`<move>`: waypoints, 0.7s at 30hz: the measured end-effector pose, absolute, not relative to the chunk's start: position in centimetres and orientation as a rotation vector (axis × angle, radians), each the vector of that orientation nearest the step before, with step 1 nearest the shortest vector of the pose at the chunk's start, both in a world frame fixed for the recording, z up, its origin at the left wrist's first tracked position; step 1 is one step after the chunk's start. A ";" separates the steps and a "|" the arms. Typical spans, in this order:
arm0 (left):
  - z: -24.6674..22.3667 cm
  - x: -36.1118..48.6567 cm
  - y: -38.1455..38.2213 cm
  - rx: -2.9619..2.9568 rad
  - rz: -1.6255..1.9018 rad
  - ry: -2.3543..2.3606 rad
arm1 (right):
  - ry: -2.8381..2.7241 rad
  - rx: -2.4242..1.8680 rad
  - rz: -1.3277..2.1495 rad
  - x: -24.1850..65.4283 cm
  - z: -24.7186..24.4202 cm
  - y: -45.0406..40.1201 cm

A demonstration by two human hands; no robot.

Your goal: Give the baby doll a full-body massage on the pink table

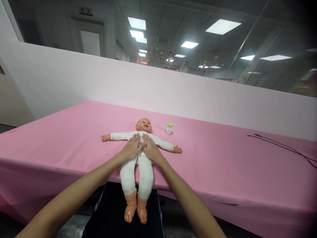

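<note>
A baby doll (145, 172) with a white cloth body lies on its back, its head toward the wall and its arms spread wide. Its legs reach over the table's front edge, above my lap. My left hand (132, 147) rests flat on the left side of the doll's chest, fingers stretched out. On the right side of the chest lies my right hand (150, 147), also flat, with the thumbs meeting or overlapping in the middle. Neither hand grasps anything. A small clear bottle with a green cap (168, 128) stands right of the doll's head.
A pink cloth (223, 158) covers the table. Thin dark cables (279, 144) lie at its right side. Behind the table runs a low white wall (119, 82) with glass above it, showing ceiling lights.
</note>
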State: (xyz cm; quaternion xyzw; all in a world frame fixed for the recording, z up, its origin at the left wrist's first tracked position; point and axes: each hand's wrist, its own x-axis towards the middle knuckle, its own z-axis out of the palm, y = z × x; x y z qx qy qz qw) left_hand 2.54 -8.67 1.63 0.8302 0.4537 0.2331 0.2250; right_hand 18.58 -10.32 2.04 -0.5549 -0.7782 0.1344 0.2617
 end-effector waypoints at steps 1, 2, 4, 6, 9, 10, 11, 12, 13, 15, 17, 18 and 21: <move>1.6 2.9 -7.6 2.284 0.656 1.270 | -2.059 -1.523 0.324 18.6 2.0 -9.5; 1.4 3.1 -6.5 2.273 0.672 1.288 | -2.005 -1.547 0.291 18.7 1.9 -8.9; 0.9 3.1 -4.8 2.234 0.700 1.315 | -1.882 -1.606 0.259 19.2 1.6 -8.0; 0.4 2.8 -3.7 2.204 0.705 1.298 | -1.787 -1.657 0.267 19.9 1.2 -7.8; 0.0 1.8 -3.5 2.226 0.678 1.268 | -1.745 -1.698 0.294 21.1 0.5 -8.4; 0.0 1.2 -3.9 2.231 0.658 1.268 | -1.755 -1.704 0.308 21.5 0.3 -8.9; 0.1 0.6 -4.3 2.226 0.628 1.270 | -1.771 -1.706 0.328 21.8 0.1 -9.4; 0.3 -0.1 -5.0 2.209 0.586 1.266 | -1.788 -1.702 0.357 22.1 0.0 -10.1; 0.6 -0.9 -5.8 2.180 0.532 1.256 | -1.806 -1.692 0.392 22.3 -0.2 -10.8; 1.1 -2.3 -7.8 2.119 0.438 1.231 | -1.839 -1.664 0.467 22.3 -0.3 -12.4; 1.6 -3.2 -9.8 2.104 0.396 1.210 | -1.872 -1.631 0.523 21.8 -0.2 -13.7; 1.8 -3.3 -10.7 2.119 0.396 1.201 | -1.895 -1.611 0.538 21.5 -0.1 -14.1; 2.2 -2.2 -12.0 2.214 0.435 1.191 | -1.959 -1.562 0.545 20.0 0.4 -14.1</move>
